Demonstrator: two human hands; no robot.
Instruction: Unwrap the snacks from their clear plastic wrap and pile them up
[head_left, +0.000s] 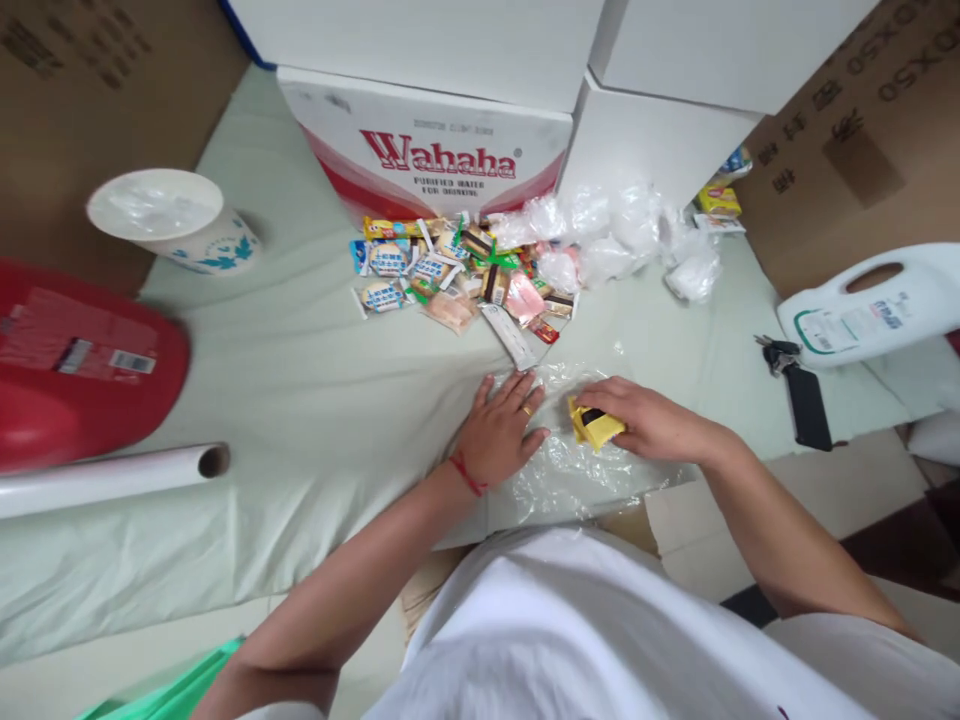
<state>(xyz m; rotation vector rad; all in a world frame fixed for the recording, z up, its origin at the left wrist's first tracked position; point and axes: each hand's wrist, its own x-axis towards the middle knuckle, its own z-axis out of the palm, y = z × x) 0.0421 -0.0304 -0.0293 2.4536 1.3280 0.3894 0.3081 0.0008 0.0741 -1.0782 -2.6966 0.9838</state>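
Note:
My right hand (637,415) grips a small yellow snack packet (598,425) with a dark patch on it, just over a clear plastic bag (559,490). The bag lies spread and crinkled at the table's front edge. My left hand (501,425) rests flat with fingers stretched out, partly on the left side of the bag. Beyond the hands is a pile of wrapped snacks (431,268) in several colours. A white stick-shaped packet (508,335) lies at its near side, close to my left fingertips.
Bunched clear plastic bags (607,235) sit against the boxes behind. On the left are a paper cup (176,220), a red container (82,370) and a white roll (112,478). A white jug (877,300), keys (780,352) and a black phone-like object (808,405) lie right.

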